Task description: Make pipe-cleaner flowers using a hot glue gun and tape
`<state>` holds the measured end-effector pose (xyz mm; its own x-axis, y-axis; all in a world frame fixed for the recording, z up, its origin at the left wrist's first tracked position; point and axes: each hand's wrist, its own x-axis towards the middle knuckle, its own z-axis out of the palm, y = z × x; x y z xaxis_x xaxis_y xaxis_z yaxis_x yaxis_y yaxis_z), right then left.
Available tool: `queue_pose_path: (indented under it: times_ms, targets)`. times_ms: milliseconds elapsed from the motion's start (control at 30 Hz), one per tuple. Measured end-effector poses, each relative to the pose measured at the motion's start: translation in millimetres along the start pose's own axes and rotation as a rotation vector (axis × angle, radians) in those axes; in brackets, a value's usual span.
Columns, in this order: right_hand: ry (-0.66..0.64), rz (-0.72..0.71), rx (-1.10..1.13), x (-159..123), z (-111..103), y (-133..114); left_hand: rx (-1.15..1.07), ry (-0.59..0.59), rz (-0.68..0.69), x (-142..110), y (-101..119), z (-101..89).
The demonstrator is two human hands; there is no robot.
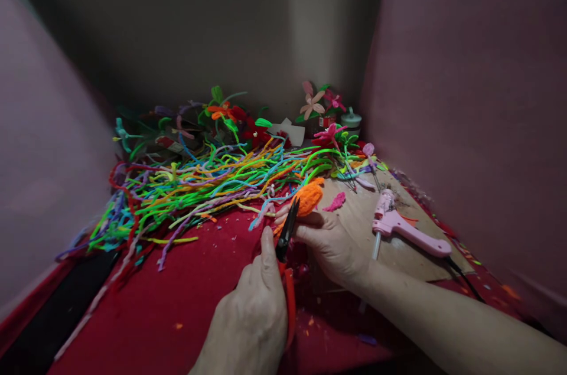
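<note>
My left hand [250, 304] is closed around the red-handled scissors [289, 230], thumb stretched along them. Their black blades point up and lie against an orange fuzzy pipe-cleaner petal piece [309, 196]. From the right, my right hand [330, 239] pinches the lower part of that orange piece, with its fingers partly hidden behind the blades. Whether the blades are apart around the orange piece, I cannot tell. A small pink pipe-cleaner petal [335, 202] lies just beyond my right hand.
Many coloured pipe cleaners [212, 186] spread across the red cloth [177, 286]. A pink hot glue gun [410, 232] rests on a cardboard sheet [354, 204] at right, its cord trailing off. Pipe-cleaner flowers [312, 104] and a lidded jar [351, 120] stand along the back wall.
</note>
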<state>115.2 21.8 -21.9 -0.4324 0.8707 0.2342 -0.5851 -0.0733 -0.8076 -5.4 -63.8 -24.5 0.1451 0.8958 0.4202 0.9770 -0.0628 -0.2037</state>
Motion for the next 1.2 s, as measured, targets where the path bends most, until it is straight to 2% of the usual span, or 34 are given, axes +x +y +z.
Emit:
queue_pose_path:
  times_ms: [133,233,467,633,867,1200]
  targets:
    - [-0.022,0.008,-0.008,-1,0,-1,-0.079,-0.121,-0.014,-1,-3,-3.7]
    - [-0.021,0.009,-0.030,-2,1,-3,-0.089,-0.158,0.000,-2,-5,-8.5]
    - [0.026,0.026,-0.022,-2,4,-4,-0.008,-0.084,-0.005,0,-2,-12.1]
    - [0.022,0.027,-0.006,-2,5,-6,-0.041,-0.029,0.003,1,-3,-13.9]
    - [0.024,0.018,0.017,-3,4,-3,-0.134,-0.080,0.055,-2,-13,-19.9]
    - [0.106,0.050,-0.026,0,-2,2,-0.124,-0.092,-0.029,-6,-27,-34.5]
